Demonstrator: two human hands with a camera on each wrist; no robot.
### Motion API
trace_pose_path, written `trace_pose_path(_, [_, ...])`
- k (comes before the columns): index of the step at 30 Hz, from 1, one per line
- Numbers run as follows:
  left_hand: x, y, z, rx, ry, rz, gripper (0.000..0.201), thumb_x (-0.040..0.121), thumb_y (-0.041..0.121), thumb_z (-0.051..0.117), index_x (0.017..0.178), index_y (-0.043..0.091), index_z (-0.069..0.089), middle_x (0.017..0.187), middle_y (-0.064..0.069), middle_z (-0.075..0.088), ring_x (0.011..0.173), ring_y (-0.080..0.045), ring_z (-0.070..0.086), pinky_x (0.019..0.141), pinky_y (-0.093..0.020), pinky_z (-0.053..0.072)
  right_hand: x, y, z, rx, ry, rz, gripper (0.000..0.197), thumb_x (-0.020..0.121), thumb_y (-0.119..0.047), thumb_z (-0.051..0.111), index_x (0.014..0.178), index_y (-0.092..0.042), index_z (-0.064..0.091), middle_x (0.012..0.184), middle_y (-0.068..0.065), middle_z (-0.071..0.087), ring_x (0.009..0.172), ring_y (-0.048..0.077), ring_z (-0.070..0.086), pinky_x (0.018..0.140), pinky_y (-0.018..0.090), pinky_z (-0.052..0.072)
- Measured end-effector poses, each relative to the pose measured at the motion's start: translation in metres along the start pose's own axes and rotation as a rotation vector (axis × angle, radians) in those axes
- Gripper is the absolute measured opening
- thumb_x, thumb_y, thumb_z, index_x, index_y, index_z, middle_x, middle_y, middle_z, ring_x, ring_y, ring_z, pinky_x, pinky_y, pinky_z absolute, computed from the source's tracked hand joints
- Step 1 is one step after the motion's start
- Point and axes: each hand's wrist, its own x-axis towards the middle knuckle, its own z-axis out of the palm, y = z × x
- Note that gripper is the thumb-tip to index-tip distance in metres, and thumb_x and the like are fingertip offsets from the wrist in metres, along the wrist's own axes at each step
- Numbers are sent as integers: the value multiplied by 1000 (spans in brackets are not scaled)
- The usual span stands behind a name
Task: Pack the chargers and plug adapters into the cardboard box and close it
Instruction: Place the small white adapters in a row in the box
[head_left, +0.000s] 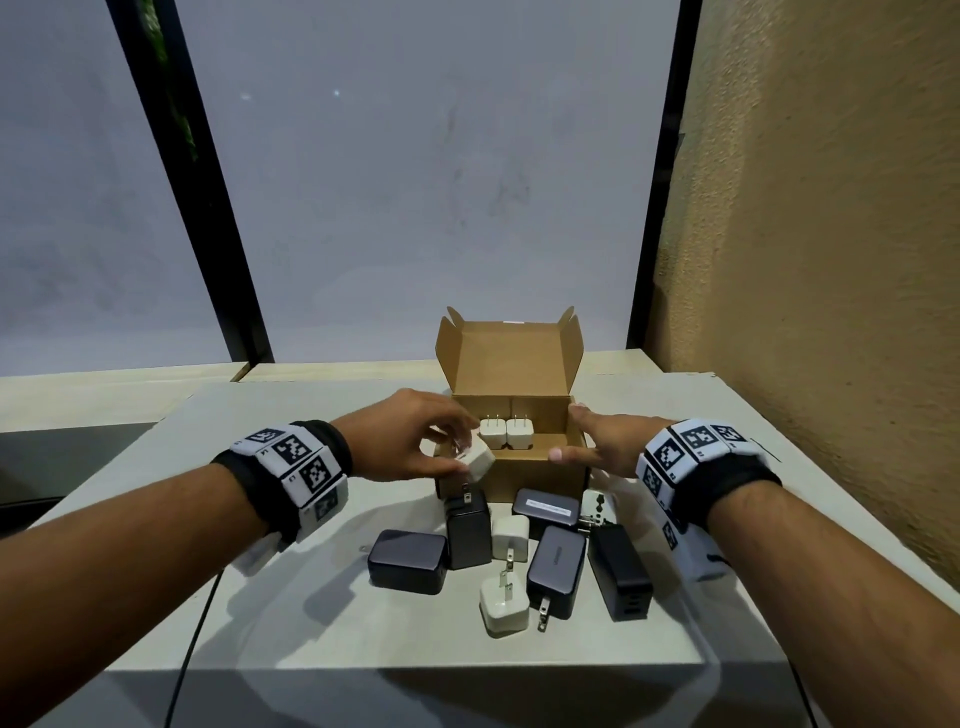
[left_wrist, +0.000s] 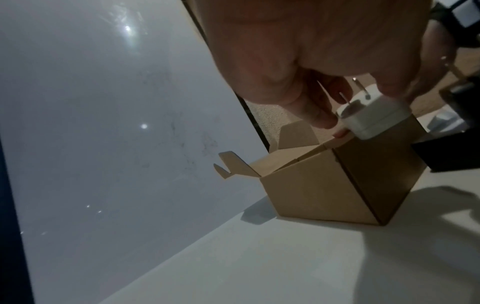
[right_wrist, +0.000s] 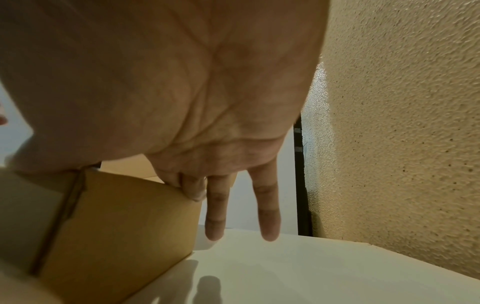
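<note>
An open cardboard box stands mid-table with its lid up. Two white chargers sit inside it, prongs up. My left hand pinches a third white charger just over the box's near left corner. My right hand rests flat on the box's right wall, fingers straight, thumb on the front rim. In front of the box lie several black chargers and two more white chargers.
A textured tan wall rises close on the right. A grey window pane with black frames stands behind the table. The white table's front edge is near me, and a dark cable hangs over it at left.
</note>
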Motion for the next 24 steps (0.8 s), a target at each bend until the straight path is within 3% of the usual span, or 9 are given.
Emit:
trace_pose_path(3, [4, -2, 1, -70, 55, -36, 46, 78, 32, 77, 117, 12, 65, 114, 2, 67, 96, -6, 63, 80, -7, 51, -1, -1, -1, -5, 2, 0, 89, 85, -72, 35, 153, -22, 9, 158, 5, 24, 140, 29, 35, 111, 44, 30])
trace_pose_path(6, [11, -4, 3, -132, 84, -76, 39, 78, 26, 78, 112, 16, 65, 111, 2, 69, 97, -7, 64, 80, -13, 54, -2, -1, -2, -11, 11, -9, 87, 85, -72, 36, 150, -20, 14, 155, 6, 32, 135, 29, 41, 108, 44, 35])
trace_pose_path(12, [36, -6, 4, -148, 94, -93, 61, 76, 16, 79, 132, 19, 54, 115, 3, 64, 104, -8, 60, 83, -9, 50, -4, 1, -2, -16, 41, -38, 85, 85, -72, 37, 148, -18, 20, 149, 8, 42, 130, 29, 47, 104, 43, 37])
trace_pose_path(17, [68, 0, 9, 103, -45, 7, 64, 72, 11, 81, 131, 17, 56, 124, 3, 54, 109, -12, 53, 92, -20, 50, -5, 3, -3, -22, 45, -64, 86, 86, -70, 36, 151, -17, 15, 156, 6, 30, 136, 29, 40, 107, 44, 35])
trace_pose_path(24, [111, 26, 21, 287, -269, 110, 50, 74, 13, 79, 121, 19, 63, 121, 2, 58, 109, -15, 55, 89, -24, 49, 4, 9, 2, -14, 92, -96, 84, 82, -75, 39, 144, -20, 26, 147, 7, 45, 126, 29, 51, 101, 45, 42])
